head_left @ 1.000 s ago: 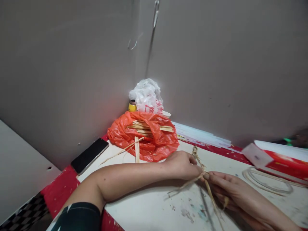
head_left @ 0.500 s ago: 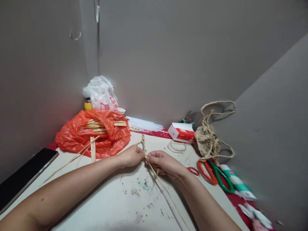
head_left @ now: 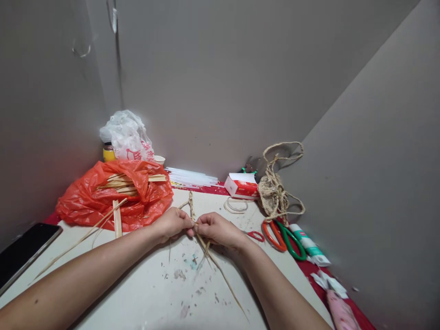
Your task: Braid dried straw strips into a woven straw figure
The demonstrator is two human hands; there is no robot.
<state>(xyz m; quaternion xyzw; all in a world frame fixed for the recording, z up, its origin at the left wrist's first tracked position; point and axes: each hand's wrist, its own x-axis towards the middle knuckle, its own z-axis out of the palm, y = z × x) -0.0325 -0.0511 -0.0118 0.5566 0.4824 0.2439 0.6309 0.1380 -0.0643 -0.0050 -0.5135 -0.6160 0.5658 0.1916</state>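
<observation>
A short braid of straw-coloured strips [head_left: 191, 206] runs away from me over the white board, its loose strips [head_left: 225, 276] trailing toward my right. My left hand [head_left: 174, 224] is closed in a pinch at the braid's near end. My right hand [head_left: 217, 229] meets it there, its thumb and fingers pinched on the strips. The fingertips of both hands nearly touch, and they hide the crossing point. One strand sticks out left from the braid, above my left hand.
On the left are an orange plastic bag [head_left: 82, 197] of strips and a phone [head_left: 24, 250]. To the right lie red-handled scissors [head_left: 256, 235], orange and green scissor handles [head_left: 290, 245], a tube [head_left: 311, 247] and a coiled straw rope bundle [head_left: 273, 192]. A red box [head_left: 242, 187] stands behind.
The whole view has shifted, so things appear further left. Both hands stay at the braid's near end, and the loose strips below them lie differently.
</observation>
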